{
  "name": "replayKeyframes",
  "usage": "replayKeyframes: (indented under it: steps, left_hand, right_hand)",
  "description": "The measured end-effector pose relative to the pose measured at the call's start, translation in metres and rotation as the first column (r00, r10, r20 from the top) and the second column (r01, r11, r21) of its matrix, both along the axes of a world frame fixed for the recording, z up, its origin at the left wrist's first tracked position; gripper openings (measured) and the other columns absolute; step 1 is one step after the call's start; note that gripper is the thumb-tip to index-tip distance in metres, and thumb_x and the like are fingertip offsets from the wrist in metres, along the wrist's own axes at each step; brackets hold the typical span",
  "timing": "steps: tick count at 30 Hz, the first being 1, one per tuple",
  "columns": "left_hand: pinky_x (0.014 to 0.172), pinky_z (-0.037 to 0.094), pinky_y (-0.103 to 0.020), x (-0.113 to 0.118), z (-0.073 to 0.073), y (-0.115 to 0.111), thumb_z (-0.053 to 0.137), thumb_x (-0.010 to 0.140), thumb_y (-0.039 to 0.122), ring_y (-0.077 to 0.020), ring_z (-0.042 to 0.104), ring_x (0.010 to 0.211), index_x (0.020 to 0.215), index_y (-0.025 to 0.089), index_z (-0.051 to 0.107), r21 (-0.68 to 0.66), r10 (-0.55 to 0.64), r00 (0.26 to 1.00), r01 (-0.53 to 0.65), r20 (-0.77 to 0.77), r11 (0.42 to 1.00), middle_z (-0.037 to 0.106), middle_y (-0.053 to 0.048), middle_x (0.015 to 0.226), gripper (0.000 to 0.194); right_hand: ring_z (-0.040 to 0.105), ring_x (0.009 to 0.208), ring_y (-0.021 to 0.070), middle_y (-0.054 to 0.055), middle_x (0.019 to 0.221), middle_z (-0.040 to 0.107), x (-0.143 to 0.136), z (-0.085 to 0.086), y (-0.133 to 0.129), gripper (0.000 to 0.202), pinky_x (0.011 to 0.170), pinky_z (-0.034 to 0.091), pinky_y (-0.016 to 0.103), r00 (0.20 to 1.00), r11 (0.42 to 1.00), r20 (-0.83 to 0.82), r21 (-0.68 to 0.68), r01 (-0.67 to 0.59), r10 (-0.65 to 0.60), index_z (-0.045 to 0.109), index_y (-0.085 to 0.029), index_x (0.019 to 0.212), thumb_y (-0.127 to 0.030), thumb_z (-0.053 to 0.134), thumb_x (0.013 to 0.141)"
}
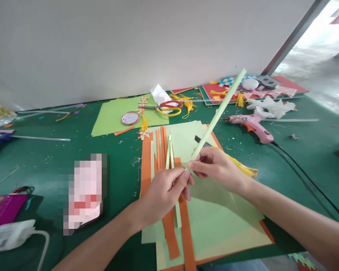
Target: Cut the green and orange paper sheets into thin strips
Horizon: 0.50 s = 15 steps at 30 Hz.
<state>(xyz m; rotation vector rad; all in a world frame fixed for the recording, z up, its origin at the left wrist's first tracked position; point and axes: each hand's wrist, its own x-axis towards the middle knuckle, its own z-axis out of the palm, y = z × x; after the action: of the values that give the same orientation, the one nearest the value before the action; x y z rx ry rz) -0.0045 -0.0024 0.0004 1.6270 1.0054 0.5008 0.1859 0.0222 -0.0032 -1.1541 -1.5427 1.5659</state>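
Slanting away to the right, the pale green strip (218,114) runs its long axis toward the red boards (288,82); left hand (168,190) pinches its near end, right hand (219,167) grips just beyond, over the layered paper (214,229).

Craft workspace | glue gun (253,125) | scissors (161,108) | paper strips (218,116) | yellow tassels (144,123) | scrap-littered green tabletop (121,162)

Pink glue gun (257,125) near crumpled tissue (277,108); white charger (9,236).

The long paper strip (218,115) is pale green, the loose strips (188,235) orange. The woven piece (225,81) is checked blue and white.
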Motion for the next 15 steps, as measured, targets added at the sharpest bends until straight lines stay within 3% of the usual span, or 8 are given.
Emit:
replayKeyframes:
  steps: [8, 15]
  left_hand:
    - [0.057, 0.043, -0.024, -0.0001, 0.0019, 0.0012, 0.034, 0.102, 0.036, -0.0118, 0.060, 0.058, 0.081, 0.017, 0.056, -0.028, 0.025, 0.998, -0.024, 0.059, 0.999, 0.060, 0.001, 0.060, 0.035]
    - [0.062, 0.045, -0.025, -0.0020, 0.0073, 0.0033, 0.030, 0.103, 0.033, -0.0124, 0.060, 0.063, 0.075, 0.018, 0.051, -0.025, -0.014, 0.999, 0.015, 0.043, 1.000, 0.060, 0.000, 0.063, 0.038]
  right_hand:
    - [0.045, 0.054, 0.0088, -0.002, 0.058, 0.053, 0.0003, -0.0018, 0.0004, 0.027, 0.050, 0.033, 0.024, 0.999, 1.000, -0.032, -0.002, 0.002, -0.002, 0.058, -0.016, 0.069, -0.038, 0.067, 0.082]
    - [0.047, 0.057, 0.0083, -0.002, 0.064, 0.054, 0.0023, 0.0055, 0.0053, 0.017, 0.051, 0.036, 0.023, 0.991, 0.992, -0.051, -0.014, -0.125, 0.124, 0.062, -0.015, 0.077, -0.031, 0.066, 0.081]
